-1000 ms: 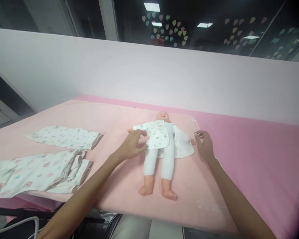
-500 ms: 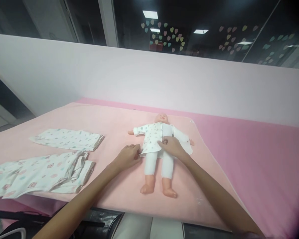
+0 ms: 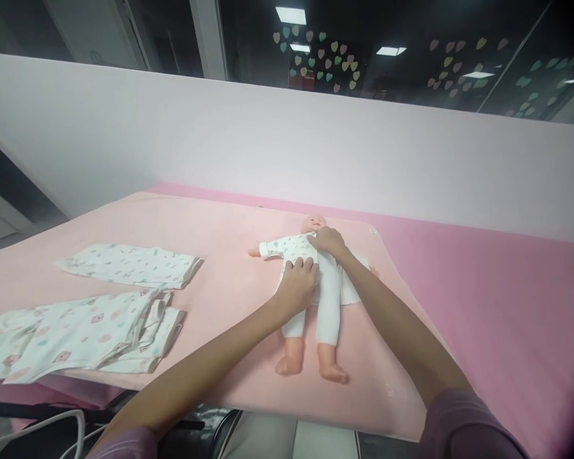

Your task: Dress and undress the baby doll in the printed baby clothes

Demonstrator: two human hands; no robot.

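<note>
A baby doll (image 3: 328, 319) lies on its back on the padded surface, its head away from me and its bare feet toward me. It wears white leggings and a white printed baby shirt (image 3: 296, 246), one front panel lying across its chest. My left hand (image 3: 297, 282) is closed over the shirt's lower front, fingers curled on the cloth at the belly. Up by the doll's neck, my right hand (image 3: 330, 241) pinches the shirt's upper edge. My right hand and forearm hide much of the doll's arm on the right, where more white cloth spreads out.
Folded printed baby clothes (image 3: 129, 266) lie on the left, with a second printed pile (image 3: 76, 328) nearer me. The pale pink pad (image 3: 220, 255) covers a brighter pink surface (image 3: 483, 306). A white low wall (image 3: 316, 153) stands behind; a white cable (image 3: 79, 421) hangs at bottom left.
My left hand has moved right and up from the shirt's lower corner onto the belly. My right hand has moved up from the waist to the neck. The view has shifted slightly.
</note>
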